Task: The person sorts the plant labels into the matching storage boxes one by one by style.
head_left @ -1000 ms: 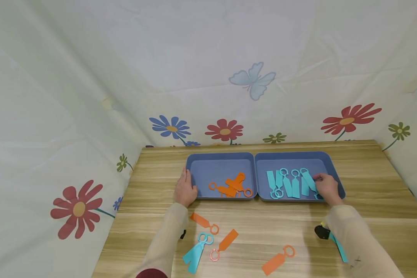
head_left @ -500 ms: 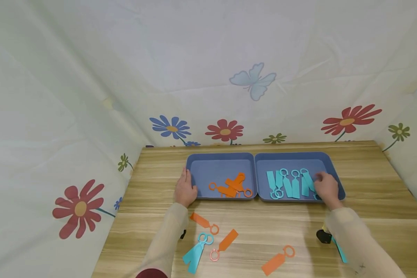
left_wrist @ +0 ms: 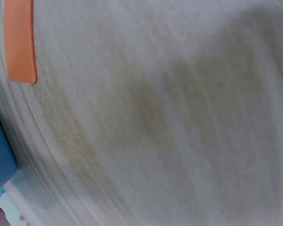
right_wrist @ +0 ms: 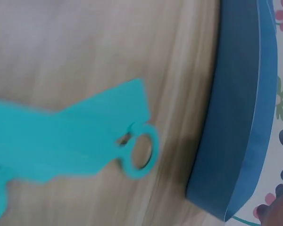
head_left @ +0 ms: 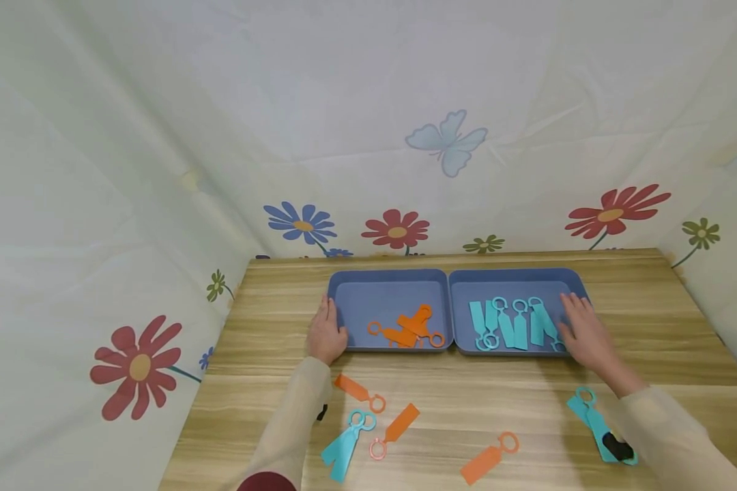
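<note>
My left hand (head_left: 327, 334) rests with extended fingers against the left side of the left blue tray (head_left: 381, 276), holding nothing. In that tray lie several orange ring tags (head_left: 416, 326), partly overlapping. My right hand (head_left: 585, 335) lies with straight fingers over the right edge of the right blue tray (head_left: 503, 275), and it too holds nothing. Several turquoise ring tags (head_left: 520, 331) are lined up in the right tray, beside the right fingertips. In the right wrist view, loose turquoise tags (right_wrist: 75, 141) overlap on the table outside the tray wall (right_wrist: 231, 103).
On the wooden table (head_left: 436, 395) in front of the trays lie loose orange tags (head_left: 402, 423) and a pair of turquoise tags (head_left: 344, 447). A flower-printed sheet (head_left: 319, 136) rises behind the table. A black object (head_left: 617, 447) sits by the right sleeve.
My right hand has drawn back from the turquoise tag at the right of the row, and its fingers have straightened toward the tray edge. The left hand has not moved.
</note>
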Action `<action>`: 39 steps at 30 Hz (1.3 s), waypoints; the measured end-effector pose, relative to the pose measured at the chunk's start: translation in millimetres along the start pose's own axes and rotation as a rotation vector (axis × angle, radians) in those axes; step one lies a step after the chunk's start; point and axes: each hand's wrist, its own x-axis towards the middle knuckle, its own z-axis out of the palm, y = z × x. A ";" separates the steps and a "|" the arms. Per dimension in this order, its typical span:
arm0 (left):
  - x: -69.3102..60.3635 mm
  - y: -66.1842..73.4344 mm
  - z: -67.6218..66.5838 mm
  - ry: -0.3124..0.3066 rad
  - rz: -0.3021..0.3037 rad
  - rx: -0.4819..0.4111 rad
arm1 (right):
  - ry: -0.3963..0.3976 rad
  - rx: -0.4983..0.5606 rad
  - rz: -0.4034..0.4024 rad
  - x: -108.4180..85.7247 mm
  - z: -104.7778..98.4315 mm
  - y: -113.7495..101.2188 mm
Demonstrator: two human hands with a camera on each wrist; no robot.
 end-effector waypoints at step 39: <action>0.3 -2.0 2.5 -0.016 -0.017 -0.001 | -0.043 -0.271 -0.365 -117.9 16.6 34.0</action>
